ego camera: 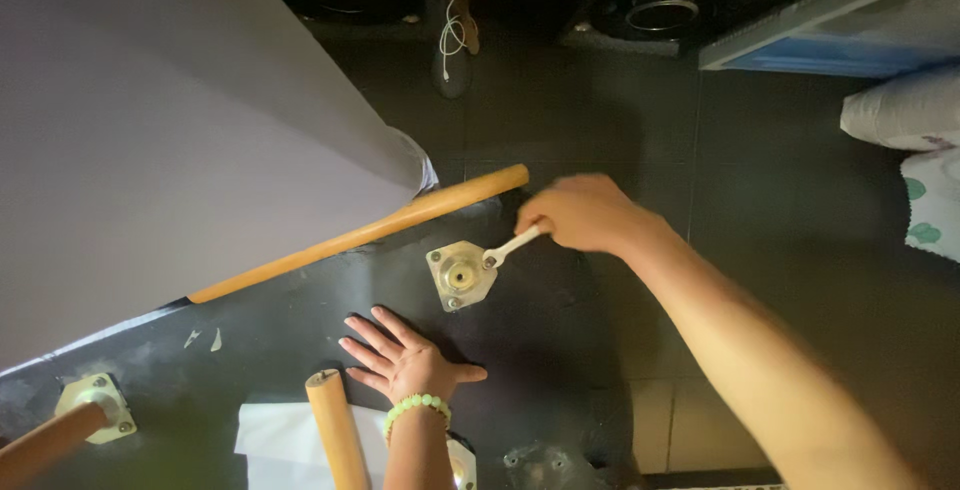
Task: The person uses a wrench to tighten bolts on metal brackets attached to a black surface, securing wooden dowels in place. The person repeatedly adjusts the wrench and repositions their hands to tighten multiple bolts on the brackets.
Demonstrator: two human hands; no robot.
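I take the dark tabletop underside [560, 330] as my landmark. Near its middle sits the metal mounting plate [461, 275]. My left hand [408, 362] lies flat and spread just below that plate. My right hand [585, 213], beside the plate's upper right, is fisted around a small wrench [512, 246], its head on a plate bolt. I judge bolt-tightening underway; the next turn needs steady rotation.
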